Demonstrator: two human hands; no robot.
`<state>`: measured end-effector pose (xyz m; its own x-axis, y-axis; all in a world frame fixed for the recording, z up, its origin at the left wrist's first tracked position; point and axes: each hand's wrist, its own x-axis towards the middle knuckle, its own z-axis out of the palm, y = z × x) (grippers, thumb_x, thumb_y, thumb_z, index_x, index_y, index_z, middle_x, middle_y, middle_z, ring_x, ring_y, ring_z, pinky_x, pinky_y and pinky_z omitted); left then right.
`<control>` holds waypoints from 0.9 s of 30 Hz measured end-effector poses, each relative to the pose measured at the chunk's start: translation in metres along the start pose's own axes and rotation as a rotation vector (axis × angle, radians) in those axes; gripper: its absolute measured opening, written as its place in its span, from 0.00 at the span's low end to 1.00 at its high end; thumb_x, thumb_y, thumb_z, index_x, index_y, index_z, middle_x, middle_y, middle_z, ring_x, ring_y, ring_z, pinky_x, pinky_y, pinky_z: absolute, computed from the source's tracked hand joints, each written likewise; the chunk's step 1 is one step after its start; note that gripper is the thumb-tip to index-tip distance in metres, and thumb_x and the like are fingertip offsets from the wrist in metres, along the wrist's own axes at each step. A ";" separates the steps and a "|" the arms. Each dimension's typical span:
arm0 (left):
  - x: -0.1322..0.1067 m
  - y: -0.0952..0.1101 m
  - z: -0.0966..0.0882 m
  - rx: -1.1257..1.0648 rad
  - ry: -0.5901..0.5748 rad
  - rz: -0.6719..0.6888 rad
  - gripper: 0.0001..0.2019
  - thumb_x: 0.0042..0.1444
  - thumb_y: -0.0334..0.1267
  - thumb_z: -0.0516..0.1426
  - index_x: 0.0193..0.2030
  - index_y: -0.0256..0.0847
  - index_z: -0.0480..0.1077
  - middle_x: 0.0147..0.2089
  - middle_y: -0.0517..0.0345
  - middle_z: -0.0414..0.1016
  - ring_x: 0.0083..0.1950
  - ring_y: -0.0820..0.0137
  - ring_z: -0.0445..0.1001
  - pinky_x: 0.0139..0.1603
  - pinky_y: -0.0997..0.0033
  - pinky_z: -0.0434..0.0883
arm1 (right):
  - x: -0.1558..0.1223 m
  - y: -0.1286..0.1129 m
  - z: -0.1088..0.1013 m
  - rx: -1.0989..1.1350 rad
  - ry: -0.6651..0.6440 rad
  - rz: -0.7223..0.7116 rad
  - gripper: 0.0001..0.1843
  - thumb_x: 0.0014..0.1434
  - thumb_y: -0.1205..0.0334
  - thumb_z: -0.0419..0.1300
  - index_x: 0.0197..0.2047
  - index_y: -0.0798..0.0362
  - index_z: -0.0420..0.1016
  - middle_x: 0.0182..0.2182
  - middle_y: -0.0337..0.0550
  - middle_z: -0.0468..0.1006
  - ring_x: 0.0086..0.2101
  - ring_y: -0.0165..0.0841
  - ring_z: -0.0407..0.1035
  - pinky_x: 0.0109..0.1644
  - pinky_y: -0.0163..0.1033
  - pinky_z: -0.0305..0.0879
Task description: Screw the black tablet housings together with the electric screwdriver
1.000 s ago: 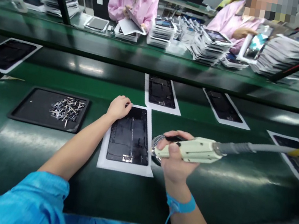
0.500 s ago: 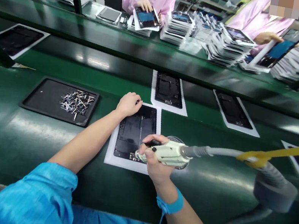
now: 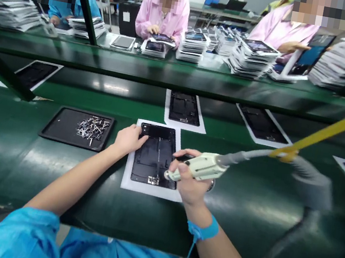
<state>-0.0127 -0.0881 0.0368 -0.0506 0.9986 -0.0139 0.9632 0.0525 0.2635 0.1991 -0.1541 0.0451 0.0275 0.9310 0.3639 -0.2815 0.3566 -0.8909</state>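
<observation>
A black tablet housing (image 3: 145,160) lies on a white sheet (image 3: 127,183), with a small metallic part (image 3: 153,180) at its near edge. My left hand (image 3: 128,140) grips the housing's upper left side, thumb over the edge; its other fingers are partly hidden. In my right hand (image 3: 193,188) is a pale green electric screwdriver (image 3: 204,166) with a black lever. Its nose points left and down over the housing's right side, apart from the metallic part. A grey cable (image 3: 248,155) runs from its rear to a yellow strap (image 3: 336,129).
Left of the housing, a black tray (image 3: 66,126) holds a heap of small metal parts (image 3: 92,127). More housings on sheets lie beyond, one (image 3: 184,108) close behind. A green rail (image 3: 123,65) crosses farther back. Co-workers (image 3: 163,7) sit among stacked tablets (image 3: 255,57).
My left hand has moved from the housing's top edge to its left side. The screwdriver's nose has lifted off the metallic part, up and right. The view has tilted upward.
</observation>
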 end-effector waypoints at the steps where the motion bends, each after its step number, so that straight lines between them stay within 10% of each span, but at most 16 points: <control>1: -0.014 -0.003 -0.007 0.085 -0.085 -0.050 0.24 0.65 0.59 0.53 0.45 0.38 0.75 0.47 0.43 0.79 0.49 0.53 0.80 0.48 0.60 0.75 | 0.004 -0.005 -0.005 -0.002 0.050 -0.027 0.15 0.60 0.56 0.68 0.48 0.47 0.72 0.39 0.39 0.77 0.23 0.26 0.72 0.21 0.34 0.73; 6: -0.066 0.002 -0.015 0.257 -0.310 -0.101 0.23 0.71 0.52 0.46 0.49 0.35 0.73 0.45 0.37 0.81 0.49 0.49 0.81 0.47 0.57 0.74 | 0.015 -0.011 -0.027 -0.079 0.218 -0.119 0.14 0.59 0.58 0.70 0.46 0.48 0.74 0.36 0.38 0.78 0.22 0.26 0.72 0.23 0.34 0.71; 11: -0.062 0.000 -0.006 0.163 -0.201 -0.135 0.15 0.72 0.39 0.44 0.51 0.37 0.69 0.47 0.39 0.82 0.48 0.54 0.82 0.47 0.60 0.73 | 0.020 -0.004 -0.034 -0.164 0.243 -0.178 0.14 0.57 0.58 0.71 0.45 0.50 0.75 0.35 0.39 0.79 0.22 0.26 0.72 0.28 0.36 0.73; 21: 0.068 -0.086 -0.038 -0.345 0.403 -0.192 0.16 0.63 0.44 0.54 0.44 0.36 0.78 0.42 0.49 0.83 0.44 0.61 0.80 0.47 0.69 0.74 | 0.026 -0.006 -0.042 -0.318 0.300 -0.223 0.12 0.56 0.57 0.70 0.42 0.50 0.77 0.35 0.43 0.82 0.30 0.34 0.77 0.42 0.45 0.78; 27: 0.132 -0.120 -0.076 -0.234 0.470 -0.421 0.20 0.62 0.39 0.50 0.50 0.28 0.77 0.45 0.36 0.82 0.47 0.51 0.80 0.50 0.56 0.76 | 0.030 -0.001 -0.045 -0.373 0.280 -0.252 0.11 0.57 0.58 0.69 0.43 0.48 0.77 0.35 0.40 0.82 0.33 0.35 0.79 0.43 0.42 0.78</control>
<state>-0.1548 0.0372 0.0771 -0.5696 0.7841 0.2464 0.7564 0.3827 0.5305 0.2433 -0.1235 0.0448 0.3199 0.7799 0.5380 0.1255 0.5279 -0.8399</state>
